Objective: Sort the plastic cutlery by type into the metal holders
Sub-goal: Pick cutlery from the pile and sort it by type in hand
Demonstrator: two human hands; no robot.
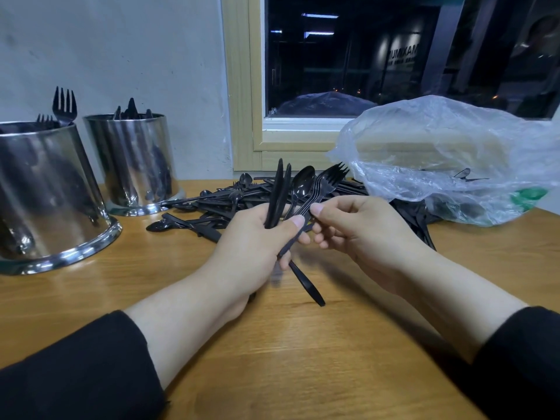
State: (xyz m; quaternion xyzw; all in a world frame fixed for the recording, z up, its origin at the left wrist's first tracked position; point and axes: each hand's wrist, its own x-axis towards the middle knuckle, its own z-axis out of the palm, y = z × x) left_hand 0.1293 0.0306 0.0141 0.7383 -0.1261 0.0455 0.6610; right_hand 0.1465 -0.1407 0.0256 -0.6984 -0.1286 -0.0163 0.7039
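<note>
The left hand held a fanned bunch of black plastic cutlery: two knives, a spoon and stacked forks, their handles mostly hidden in its grip. The right hand pinched the fork stems just beside it. Beyond both hands lay a heap of loose black cutlery, partly buried under a crumpled clear plastic bag. Far left of the grip on the wooden desk stood two shiny metal holders, the nearer one cut off by the frame edge.

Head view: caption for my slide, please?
Both hands fan black knives, spoon and forks before two metal holders.
</note>
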